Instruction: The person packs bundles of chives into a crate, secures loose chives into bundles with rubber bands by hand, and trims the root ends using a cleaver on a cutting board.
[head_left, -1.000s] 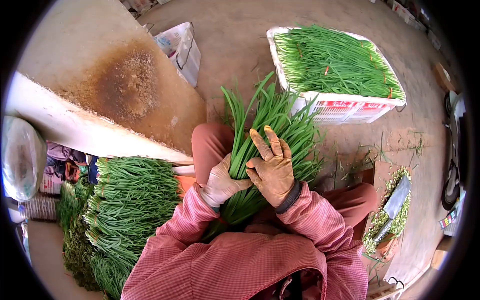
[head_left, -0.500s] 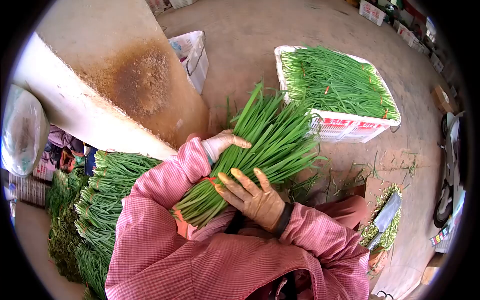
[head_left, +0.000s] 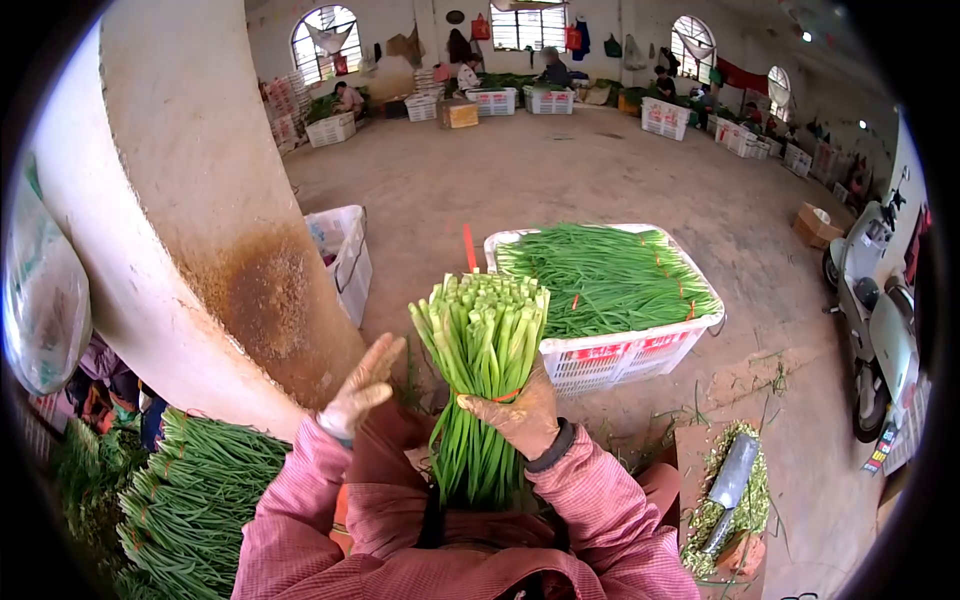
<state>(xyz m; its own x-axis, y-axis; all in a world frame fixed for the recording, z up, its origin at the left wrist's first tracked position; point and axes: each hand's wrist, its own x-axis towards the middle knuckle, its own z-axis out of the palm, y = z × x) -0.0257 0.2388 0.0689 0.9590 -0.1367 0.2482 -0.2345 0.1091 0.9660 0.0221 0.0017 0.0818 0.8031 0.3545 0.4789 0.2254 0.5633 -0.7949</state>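
Stalk bundle (head_left: 482,335) in right hand (head_left: 527,414); brown floor (head_left: 450,190), arched windows (head_left: 316,66) beyond.

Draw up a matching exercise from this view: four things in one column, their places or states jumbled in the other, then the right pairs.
Column one
1. Knife
2. Left grip
3. Bunch of green stalks
4. Scooter

Column two
A. Held in the right grip, pale cut ends up
B. Standing near the right edge of the picture
C. Lying on chopped green bits
D. Open, with nothing held

Right pairs: 1-C, 2-D, 3-A, 4-B
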